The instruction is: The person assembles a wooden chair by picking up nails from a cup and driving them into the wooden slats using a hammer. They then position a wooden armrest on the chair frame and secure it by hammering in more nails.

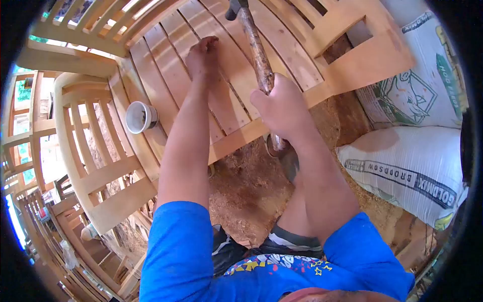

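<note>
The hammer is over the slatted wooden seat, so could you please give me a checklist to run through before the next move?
1. Right hand closed round the hammer handle: ok.
2. Hammer head fully in view: not ok, the picture's top edge cuts it.
3. Left hand apart from the hammer: ok.
4. Anything pinched in the left fingers: cannot tell, too small.
5. White cup apart from both hands: ok.
6. Slats firmly fixed: cannot tell.

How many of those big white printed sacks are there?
2. The upper sack is at the right, beside the wooden bench; the lower sack, marked BROODSOW, bulges just below it in the picture. Others may be hidden behind them.
</note>
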{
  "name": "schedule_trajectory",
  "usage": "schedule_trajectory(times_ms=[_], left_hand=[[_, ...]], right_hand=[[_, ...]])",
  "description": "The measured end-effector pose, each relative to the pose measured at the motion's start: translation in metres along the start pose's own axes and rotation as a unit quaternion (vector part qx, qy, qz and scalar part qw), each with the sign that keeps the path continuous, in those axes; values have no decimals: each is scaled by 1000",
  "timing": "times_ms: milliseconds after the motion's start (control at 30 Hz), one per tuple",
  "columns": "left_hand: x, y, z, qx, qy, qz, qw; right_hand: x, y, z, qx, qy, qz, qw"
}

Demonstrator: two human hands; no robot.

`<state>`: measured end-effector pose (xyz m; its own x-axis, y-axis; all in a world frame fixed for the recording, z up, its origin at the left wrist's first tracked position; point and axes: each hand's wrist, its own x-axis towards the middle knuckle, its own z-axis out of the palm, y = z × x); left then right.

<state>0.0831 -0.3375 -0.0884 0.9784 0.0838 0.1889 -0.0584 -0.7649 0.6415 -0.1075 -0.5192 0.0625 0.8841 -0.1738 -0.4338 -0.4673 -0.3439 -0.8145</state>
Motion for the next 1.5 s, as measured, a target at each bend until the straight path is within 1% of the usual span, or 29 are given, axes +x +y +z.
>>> schedule_trajectory(times_ms=[33,100,200,233,300,333,400,433,533,633,700,733,767,800,833,867,900,933,1000,1033,1100,1133,1167,1233,1267,1333,1400,1433,1500], left_hand=[[-2,2,-2,-11,-14,-9,1000],[-2,4,-9,-31,-32,-22,999],[4,2,-10,18,-43,5,999],[3,0,-9,5,-39,0,999],[2,-1,-7,-20,-29,-9,999],[1,-1,-7,-3,-25,-11,1000],[2,2,-7,32,-16,-15,999],[1,2,-8,25,-20,-17,999],[-1,4,-11,5,-29,-16,999],[-2,4,-12,11,-17,2,1000],[-3,4,-12,41,1,18,999],[-5,6,-12,31,-20,12,999],[-3,8,-13,22,-36,9,999],[-2,8,-15,13,-50,1,999],[-3,-7,-3,-34,-43,4,998],[-2,-20,10,-81,-34,8,996],[-9,-19,11,-57,-19,16,998],[-16,-19,11,-33,-3,23,999],[-71,16,-18,156,42,40,986],[-89,19,-26,162,24,50,985],[-113,17,-32,171,-12,68,983],[-114,15,-33,179,-19,63,982],[-116,14,-33,184,-27,59,981],[-119,18,-33,188,-42,56,980],[-113,18,-33,189,-41,57,979],[-121,16,-34,181,-50,50,981],[-116,23,-42,162,-45,56,984],[-116,28,-47,155,-73,36,984],[-113,34,-53,142,-129,-3,981]], right_hand=[[0,0,2,1,-13,9,1000],[-2,3,7,9,-1,-6,1000],[-2,2,9,4,4,-28,1000],[-2,2,9,-1,3,-34,999],[-5,3,11,-16,28,-67,997],[-6,3,12,-23,38,-85,995],[-8,2,13,-28,64,-150,986],[-9,2,14,-30,77,-181,980],[-7,4,15,-18,61,-200,978],[3,19,21,-125,68,-166,976],[13,21,29,-193,48,-109,974],[13,19,30,-226,41,-77,970],[9,17,26,-193,40,-70,978],[-7,-7,18,-160,34,-65,984],[-20,-21,16,-126,24,-56,990],[-24,-23,17,-69,54,-141,986],[-27,-24,17,-9,85,-224,971],[-29,-25,17,52,115,-303,944],[-31,-28,20,98,129,-306,938],[-30,-29,21,121,136,-309,933],[-14,-8,26,23,132,-267,954],[-4,7,29,-29,130,-245,960],[7,21,34,-68,102,-204,971],[14,26,35,-147,49,-118,981],[18,29,32,-140,72,-129,979],[-17,-7,22,-132,97,-137,977],[-39,-36,10,-17,144,-277,950],[-45,-42,8,43,165,-341,924],[-39,-35,15,69,211,-382,897]])
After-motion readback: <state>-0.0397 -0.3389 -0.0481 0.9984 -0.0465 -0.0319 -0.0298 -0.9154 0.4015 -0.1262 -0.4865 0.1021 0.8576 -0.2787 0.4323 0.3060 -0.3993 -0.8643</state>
